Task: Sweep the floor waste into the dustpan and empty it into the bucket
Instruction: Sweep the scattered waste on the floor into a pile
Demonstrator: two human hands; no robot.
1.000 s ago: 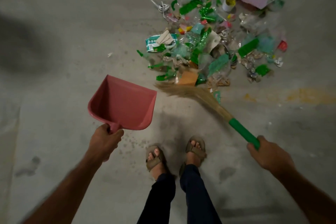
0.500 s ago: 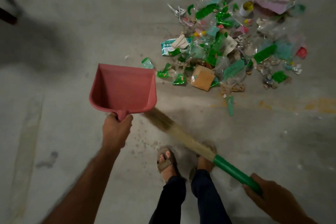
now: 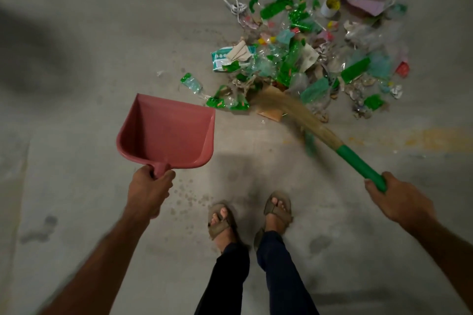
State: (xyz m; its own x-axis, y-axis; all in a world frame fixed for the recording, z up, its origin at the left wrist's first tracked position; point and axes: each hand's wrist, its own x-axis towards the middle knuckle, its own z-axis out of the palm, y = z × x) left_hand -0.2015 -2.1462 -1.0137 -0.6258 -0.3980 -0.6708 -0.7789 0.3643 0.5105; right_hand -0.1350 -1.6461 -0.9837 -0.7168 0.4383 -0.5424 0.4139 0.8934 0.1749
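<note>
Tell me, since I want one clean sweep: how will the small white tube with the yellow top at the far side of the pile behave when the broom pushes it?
The white tube looks round and stands upright, so a push from the broom would probably tip it and let it roll away. It seems light, likely skidding ahead of the bristles rather than resisting.

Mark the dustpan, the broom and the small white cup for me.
dustpan (image 3: 169,130), head view, bare inner floor of the pink pan.
broom (image 3: 358,165), head view, green handle just above the bristles.
small white cup (image 3: 330,7), head view, its side wall near the yellow rim.
</note>
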